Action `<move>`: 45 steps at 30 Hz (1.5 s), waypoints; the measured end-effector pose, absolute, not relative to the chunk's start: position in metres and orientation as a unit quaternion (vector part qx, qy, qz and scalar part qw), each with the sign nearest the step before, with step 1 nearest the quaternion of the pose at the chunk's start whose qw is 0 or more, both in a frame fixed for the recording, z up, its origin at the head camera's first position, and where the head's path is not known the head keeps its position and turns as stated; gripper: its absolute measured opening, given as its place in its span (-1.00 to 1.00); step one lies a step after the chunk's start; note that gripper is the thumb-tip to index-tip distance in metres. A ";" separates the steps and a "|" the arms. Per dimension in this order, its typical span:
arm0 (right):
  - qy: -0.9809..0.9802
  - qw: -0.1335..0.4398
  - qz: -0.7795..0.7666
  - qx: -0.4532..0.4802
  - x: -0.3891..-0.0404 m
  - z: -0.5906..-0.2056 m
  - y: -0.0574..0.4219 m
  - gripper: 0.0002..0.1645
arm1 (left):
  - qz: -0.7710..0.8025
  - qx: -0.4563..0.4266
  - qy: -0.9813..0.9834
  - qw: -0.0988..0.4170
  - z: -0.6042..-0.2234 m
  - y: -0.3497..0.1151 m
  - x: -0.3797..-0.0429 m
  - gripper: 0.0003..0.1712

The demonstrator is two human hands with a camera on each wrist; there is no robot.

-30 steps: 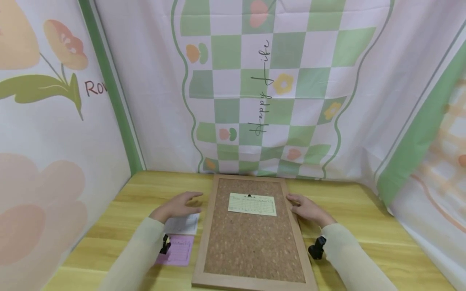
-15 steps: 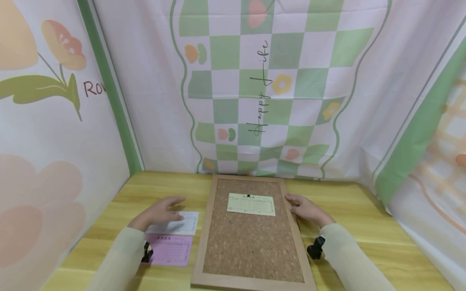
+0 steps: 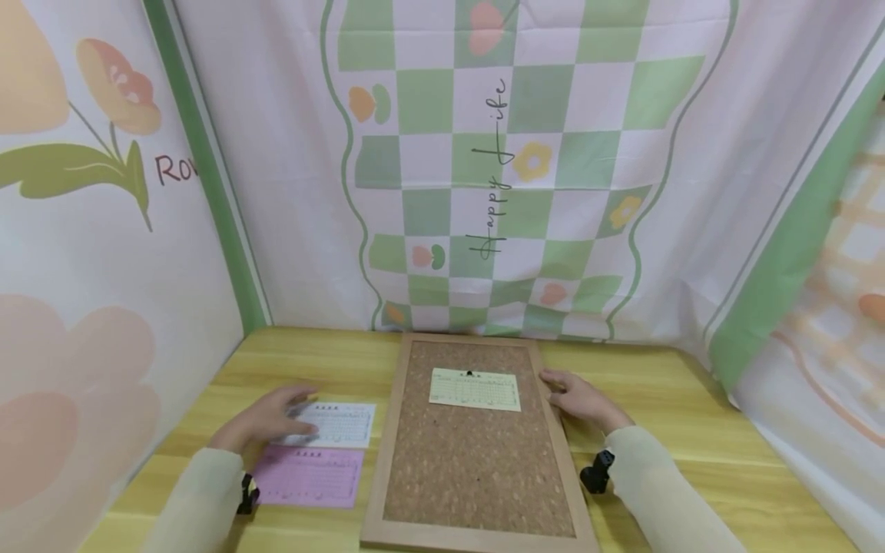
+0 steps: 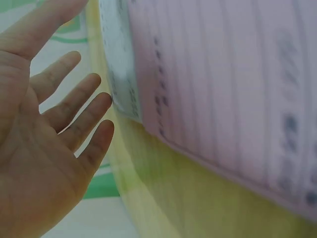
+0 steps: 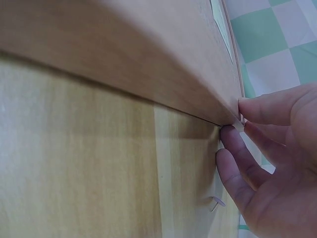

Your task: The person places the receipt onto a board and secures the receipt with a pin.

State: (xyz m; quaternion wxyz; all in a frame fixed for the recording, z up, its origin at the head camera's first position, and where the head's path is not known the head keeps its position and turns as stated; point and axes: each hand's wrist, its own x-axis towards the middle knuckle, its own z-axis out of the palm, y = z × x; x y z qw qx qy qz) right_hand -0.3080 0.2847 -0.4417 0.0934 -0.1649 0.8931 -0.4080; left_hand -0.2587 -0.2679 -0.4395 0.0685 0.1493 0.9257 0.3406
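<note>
My left hand (image 3: 266, 421), fingers spread and loosely bent, is over the left part of a white printed slip (image 3: 346, 426). Just nearer me lies a pink printed slip (image 3: 311, 478); both slips fill much of the left wrist view, beside my fingers. A framed cork board (image 3: 477, 476) lies on the table, with a yellow-green printed slip (image 3: 475, 389) fixed to it by a black pin (image 3: 469, 373) at its top edge. At the board's right side my right hand (image 3: 581, 399) rests its fingertips against the wooden frame (image 5: 148, 59), thumb at the upper edge.
On the table under my right fingers lies a pale thumbtack (image 5: 216, 201), seen in the right wrist view. The wood-grain table (image 3: 664, 415) ends at a green-and-white checked curtain (image 3: 498, 192) behind, with a printed curtain (image 3: 104, 307) on the left.
My left hand has moved left and slightly toward me, away from the board and across the white slip, uncovering more of both slips. The right hand stays at the frame.
</note>
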 end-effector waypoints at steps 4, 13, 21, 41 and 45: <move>0.893 0.098 -0.408 -0.166 -0.308 -0.442 0.285 -0.38 | 0.328 0.134 0.933 0.062 -0.441 -0.275 -0.255 -0.03; 0.892 0.103 -0.407 -0.166 -0.305 -0.440 0.283 -0.39 | 0.298 0.124 0.945 0.051 -0.442 -0.286 -0.251 -0.03; 0.890 0.106 -0.411 -0.168 -0.305 -0.440 0.285 -0.39 | 0.259 0.133 0.955 0.059 -0.445 -0.290 -0.250 0.00; 0.890 0.111 -0.413 -0.159 -0.305 -0.441 0.285 -0.38 | 0.290 0.120 0.948 0.050 -0.449 -0.291 -0.250 -0.10; 0.891 0.111 -0.411 -0.157 -0.305 -0.440 0.285 -0.37 | 0.290 0.113 0.949 0.050 -0.448 -0.289 -0.250 -0.10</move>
